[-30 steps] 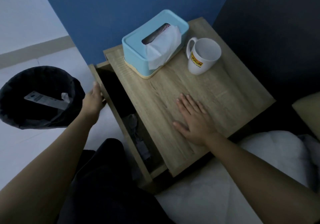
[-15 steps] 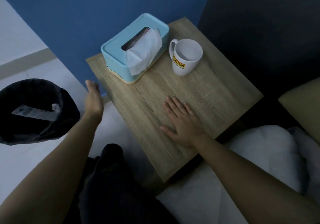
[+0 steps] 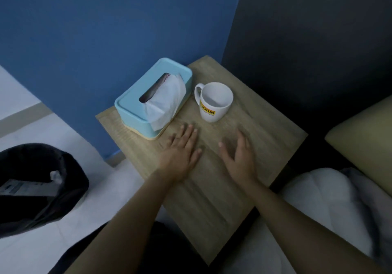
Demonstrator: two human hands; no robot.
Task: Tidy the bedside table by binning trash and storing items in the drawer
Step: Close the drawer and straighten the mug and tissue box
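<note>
Drawer no longer showed open at the table's (image 3: 212,199) left edge, and the left hand (image 3: 180,152) had moved from it onto the top beside the right hand (image 3: 239,157), both flat, fingers spread, grasping nothing. Tissue box (image 3: 148,104) and mug (image 3: 214,101) stood near the far edge; trash lay in the bin (image 3: 70,188). Tidying looked finished.

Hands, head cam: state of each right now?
Left hand: open, flat on the bedside table, holding nothing.
Right hand: open, empty, on the tabletop.
</note>
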